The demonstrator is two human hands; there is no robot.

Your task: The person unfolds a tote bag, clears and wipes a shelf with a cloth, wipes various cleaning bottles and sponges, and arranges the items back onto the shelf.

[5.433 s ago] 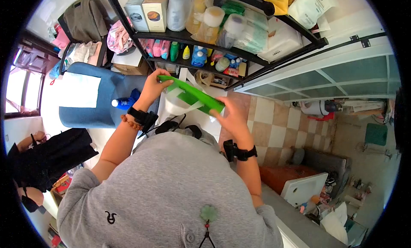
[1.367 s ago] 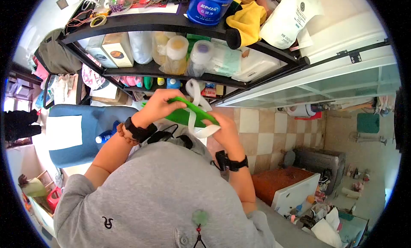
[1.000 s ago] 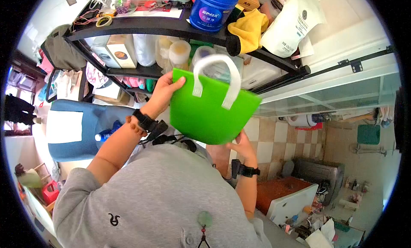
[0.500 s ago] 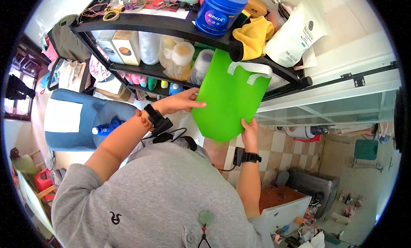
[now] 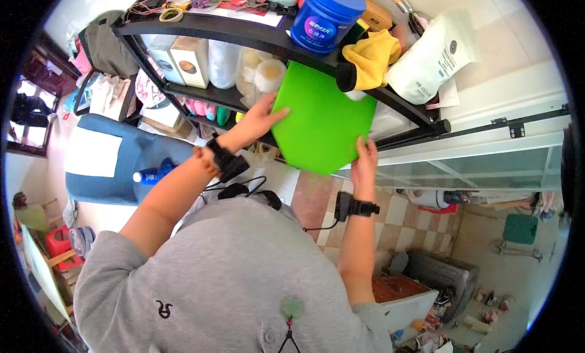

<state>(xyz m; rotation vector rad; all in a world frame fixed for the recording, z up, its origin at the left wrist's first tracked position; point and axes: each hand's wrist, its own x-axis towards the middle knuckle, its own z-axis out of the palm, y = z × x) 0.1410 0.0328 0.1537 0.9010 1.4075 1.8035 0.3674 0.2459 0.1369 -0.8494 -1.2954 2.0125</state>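
Note:
A bright green flat panel with angled near corners is held between my two hands. Its far end reaches in under the top board of the black shelf. My left hand grips the left edge, thumb on the green face. The right edge near the close corner is pinched by my right hand. What lies beneath the panel is hidden. Just left of its far end stand wrapped jars on the middle shelf.
The black shelf carries a blue tub, a yellow cloth and a white pouch. Boxes stand below. A blue chair is at left. A glass-panelled frame runs along the right.
Both hands have moved the green panel farther forward, under the shelf's top board. The white strap that lay across its far end is now mostly out of sight.

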